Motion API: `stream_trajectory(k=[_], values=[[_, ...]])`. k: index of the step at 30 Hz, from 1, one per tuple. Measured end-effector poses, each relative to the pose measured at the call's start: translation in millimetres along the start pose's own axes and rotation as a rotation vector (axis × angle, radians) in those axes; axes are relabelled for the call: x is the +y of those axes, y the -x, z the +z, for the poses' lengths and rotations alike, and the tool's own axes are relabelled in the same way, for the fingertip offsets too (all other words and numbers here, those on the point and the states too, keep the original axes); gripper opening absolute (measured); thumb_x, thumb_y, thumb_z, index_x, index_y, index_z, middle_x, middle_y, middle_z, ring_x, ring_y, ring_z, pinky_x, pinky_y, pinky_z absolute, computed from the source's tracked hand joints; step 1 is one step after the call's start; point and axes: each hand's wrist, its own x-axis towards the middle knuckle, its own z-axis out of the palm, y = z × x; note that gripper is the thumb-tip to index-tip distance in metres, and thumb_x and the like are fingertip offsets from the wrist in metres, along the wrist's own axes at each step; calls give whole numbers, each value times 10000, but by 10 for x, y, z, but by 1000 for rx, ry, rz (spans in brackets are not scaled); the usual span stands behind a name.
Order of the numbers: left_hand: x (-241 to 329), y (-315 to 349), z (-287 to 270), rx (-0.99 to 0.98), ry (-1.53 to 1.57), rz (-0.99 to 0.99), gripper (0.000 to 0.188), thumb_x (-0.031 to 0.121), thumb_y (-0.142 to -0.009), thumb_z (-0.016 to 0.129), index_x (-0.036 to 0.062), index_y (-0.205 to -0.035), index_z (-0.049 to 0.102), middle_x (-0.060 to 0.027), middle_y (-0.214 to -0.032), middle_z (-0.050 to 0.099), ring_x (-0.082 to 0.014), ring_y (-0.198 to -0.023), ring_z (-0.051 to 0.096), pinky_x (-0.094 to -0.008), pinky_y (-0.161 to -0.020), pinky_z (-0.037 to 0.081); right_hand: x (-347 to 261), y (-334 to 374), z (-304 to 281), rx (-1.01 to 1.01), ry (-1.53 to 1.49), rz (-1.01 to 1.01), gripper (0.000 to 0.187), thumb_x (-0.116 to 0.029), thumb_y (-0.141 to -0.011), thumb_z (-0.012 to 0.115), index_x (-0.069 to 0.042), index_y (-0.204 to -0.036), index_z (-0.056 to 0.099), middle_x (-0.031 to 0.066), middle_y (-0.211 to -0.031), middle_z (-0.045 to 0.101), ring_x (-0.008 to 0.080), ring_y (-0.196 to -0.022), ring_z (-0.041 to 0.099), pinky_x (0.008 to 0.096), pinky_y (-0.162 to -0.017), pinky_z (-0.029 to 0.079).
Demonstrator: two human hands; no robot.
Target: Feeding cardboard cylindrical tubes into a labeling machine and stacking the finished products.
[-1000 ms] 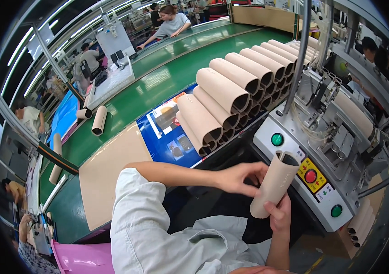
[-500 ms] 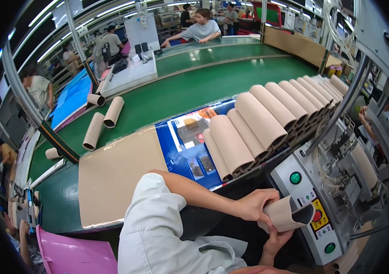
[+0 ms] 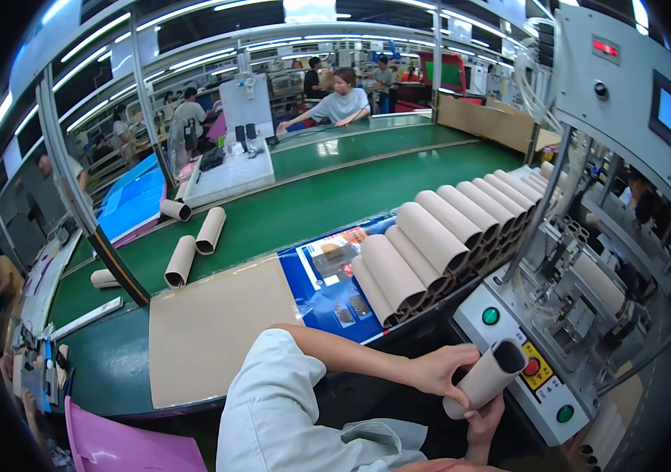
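A beige tube (image 3: 489, 381) with a dark hollow inside is between my two hands, tilted with its open end up and toward the machine. My left hand (image 3: 436, 371) grips its near-left side, thumb along the wall. Lower down, the fingers of my right hand (image 3: 483, 429) close on the tube from below and the right. Just beyond the tube is the machine's slanted control panel (image 3: 512, 346), with green buttons and a red one. A beige tube-shaped piece (image 3: 599, 282) sits in the machine among metal clamps and hoses.
Similar tubes (image 3: 428, 234) lie stacked on the bench beyond my hands, beside a blue printed sheet (image 3: 312, 293) and a brown board (image 3: 217, 330). Several loose tubes (image 3: 211, 230) lie on the green conveyor (image 3: 288, 204). A pink bin (image 3: 131, 444) stands lower left. People work farther off.
The tube, earlier lying flatter with its end gaping wide, is now tilted up with a rounder, narrower opening. Both hands still hold it. My view has tilted up, showing the machine's screen.
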Motion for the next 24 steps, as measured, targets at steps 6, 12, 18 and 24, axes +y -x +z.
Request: stream_trajectory(k=[6, 12, 18, 24], values=[[371, -844, 24, -43, -469, 385, 411, 431, -938, 777, 53, -920, 617, -141, -1016, 558, -348, -898, 542, -438, -827, 466, -44, 305, -271, 165, -95, -38, 912, -166, -781, 774, -28, -1602, 401, 182, -1435, 614, 329, -1198, 675, 432, -1079, 505], [200, -2170, 135, -177, -652, 393, 191, 144, -868, 784, 50, -985, 666, -126, -1019, 627, -335, -967, 621, -418, -889, 518, -225, 506, -619, 223, -365, -52, 829, -170, -899, 736, -35, -1620, 349, 252, -1455, 589, 477, -1271, 655, 510, -1073, 527], [-611, -3442, 606, -343, -705, 328, 409, 227, -987, 706, 29, -1339, 649, -162, -1390, 657, -377, -1236, 638, -464, -1078, 507, -485, 767, -951, 343, -495, -129, 763, -170, -901, 758, -44, -1572, 419, 199, -1370, 650, 375, -1238, 682, 461, -1030, 545], [-1159, -4136, 646, -697, -557, 55, 670, 378, -956, 761, 49, -1497, 541, -200, -1330, 676, -390, -1153, 654, -473, -1020, 511, -576, 1041, -1206, 384, -454, -136, 759, -238, -918, 750, -21, -1574, 435, 232, -1414, 627, 422, -1259, 668, 491, -1046, 546]])
